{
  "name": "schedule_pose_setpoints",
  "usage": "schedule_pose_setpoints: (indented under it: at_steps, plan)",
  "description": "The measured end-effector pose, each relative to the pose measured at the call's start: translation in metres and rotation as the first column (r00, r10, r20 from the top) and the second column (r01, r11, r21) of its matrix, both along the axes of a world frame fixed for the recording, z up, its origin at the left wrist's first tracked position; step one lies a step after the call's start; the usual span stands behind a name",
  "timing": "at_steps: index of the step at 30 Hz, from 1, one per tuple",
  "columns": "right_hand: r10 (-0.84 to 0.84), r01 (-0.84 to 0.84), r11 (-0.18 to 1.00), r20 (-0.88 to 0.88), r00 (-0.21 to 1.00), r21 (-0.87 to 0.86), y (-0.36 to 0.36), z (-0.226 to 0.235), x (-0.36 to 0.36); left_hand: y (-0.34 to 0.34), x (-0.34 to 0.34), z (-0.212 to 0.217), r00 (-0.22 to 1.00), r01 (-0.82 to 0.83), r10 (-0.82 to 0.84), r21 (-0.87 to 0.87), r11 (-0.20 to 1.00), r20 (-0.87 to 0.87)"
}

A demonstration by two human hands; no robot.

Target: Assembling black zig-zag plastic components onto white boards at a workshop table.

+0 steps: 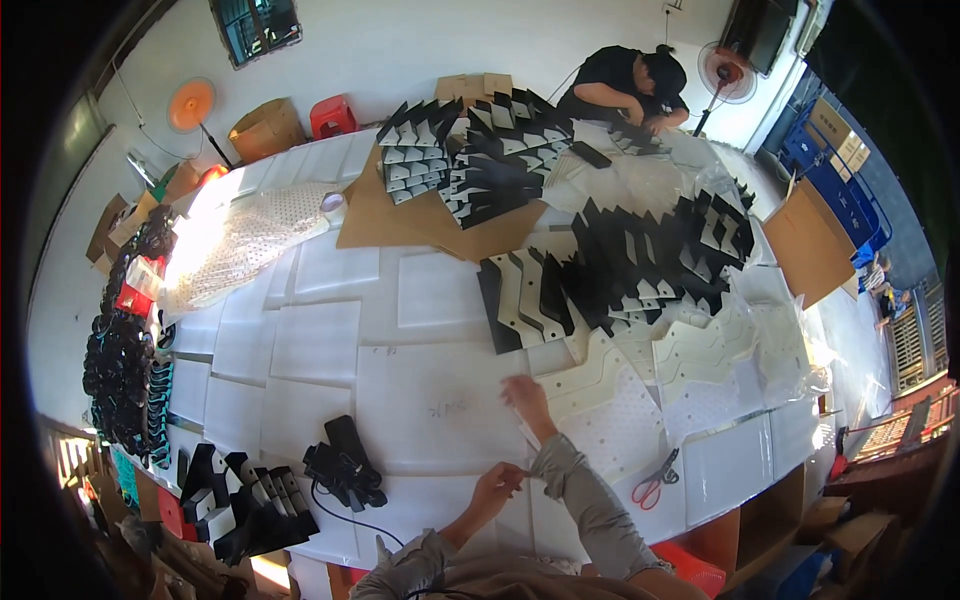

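While the left hand meets the right sleeve's cuff, the right hand hovers, loosely open and seemingly empty, over the table.
The left fingers are drawn together; whether they grip the cuff, I cannot tell. Cream zigzag strips lie flat beside the right hand, toward the table's right edge, apparently left to handle; black-and-cream pieces nearer the far edge look already grouped. Red-handled scissors lie unused by the near edge.

We see the right grey sleeve, creased and ending short of the wrist, near cream zigzag-edged plates lying flat.
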State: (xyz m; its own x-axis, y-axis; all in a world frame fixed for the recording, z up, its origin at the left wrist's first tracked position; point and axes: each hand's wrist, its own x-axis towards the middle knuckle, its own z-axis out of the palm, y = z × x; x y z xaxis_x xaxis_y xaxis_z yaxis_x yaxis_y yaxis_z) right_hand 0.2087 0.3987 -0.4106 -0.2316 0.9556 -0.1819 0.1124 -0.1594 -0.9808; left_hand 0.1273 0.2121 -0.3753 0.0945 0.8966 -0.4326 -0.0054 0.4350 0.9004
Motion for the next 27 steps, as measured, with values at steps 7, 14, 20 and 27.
schedule_pose_setpoints:
  at_steps: [7, 14, 20, 27]
  plan:
    - [-0.297, 0.207, 0.736, 0.032, 0.954, 0.645, 0.263, 0.097, -0.029, 0.04, -0.086, -0.034, 0.687, -0.072, 0.313, 0.368, 0.927, -0.656]
    - [-0.625, -0.064, 0.31, 0.254, 0.738, 0.949, 0.413, 0.166, -0.097, 0.031, -0.119, -0.074, 0.353, 0.128, 0.244, 0.305, 0.944, -0.903]
    - [-0.648, -0.296, 0.575, 0.645, 0.404, 0.763, 0.457, 0.155, -0.123, 0.037, -0.124, -0.08, 0.398, 0.083, 0.237, 0.292, 0.953, -0.886]
    - [-0.665, -0.189, 0.278, 0.331, 0.67, 0.942, 0.385, 0.147, -0.087, 0.027, -0.127, -0.076, 0.391, 0.08, 0.24, 0.292, 0.953, -0.889]
